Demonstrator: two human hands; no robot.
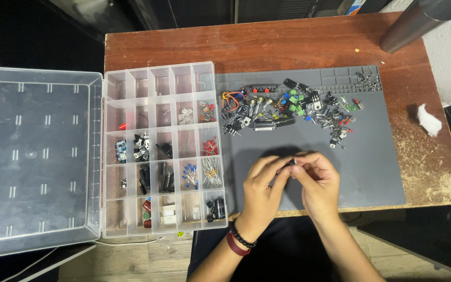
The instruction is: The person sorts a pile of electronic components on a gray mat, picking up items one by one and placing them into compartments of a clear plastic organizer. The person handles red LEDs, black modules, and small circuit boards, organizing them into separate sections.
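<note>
Both hands meet over the near edge of the grey work mat [371,172]. From the head camera, the left hand [261,190], with dark bead bracelets at the wrist, and the right hand [317,183] pinch their fingertips together on a small dark part [291,163]; it is too small to tell its kind, perhaps an electronic component. Beyond them, a heap of loose components [293,109] lies across the mat's far side. Left of the mat sits a clear compartment box [165,149], its lid [32,156] folded open, on the wooden table [288,44]. A white crumpled scrap [429,120] lies at right, a dark cylinder [418,21] at the far corner.
</note>
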